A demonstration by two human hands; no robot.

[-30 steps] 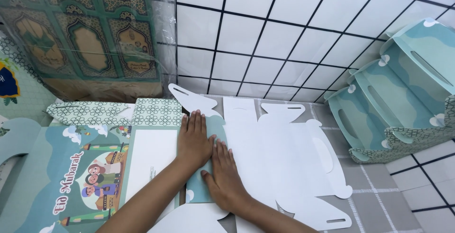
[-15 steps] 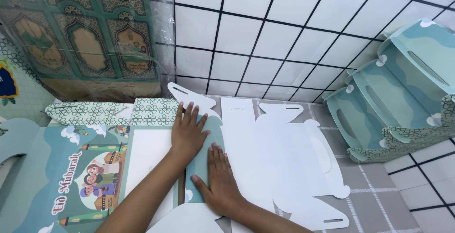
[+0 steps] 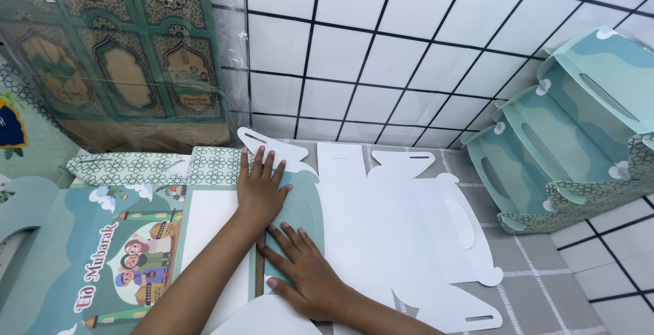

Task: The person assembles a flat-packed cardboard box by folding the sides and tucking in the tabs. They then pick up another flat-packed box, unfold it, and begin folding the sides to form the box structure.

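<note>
Head view: left hand (image 3: pixel 260 188) lies flat, fingers spread, pressing the folded teal flap (image 3: pixel 303 205) of a white die-cut box blank (image 3: pixel 402 226) that lies unfolded on the grey tiled floor (image 3: pixel 545 274). Right hand (image 3: pixel 306 274) also flat and spread, on the same flap just below. Assembled teal boxes (image 3: pixel 565 144) stand right, well apart.

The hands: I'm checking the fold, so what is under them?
Both the left hand and right hand press flat on a teal folded flap of the white die-cut cardboard sheet. The crease beneath the palms is covered.
</note>
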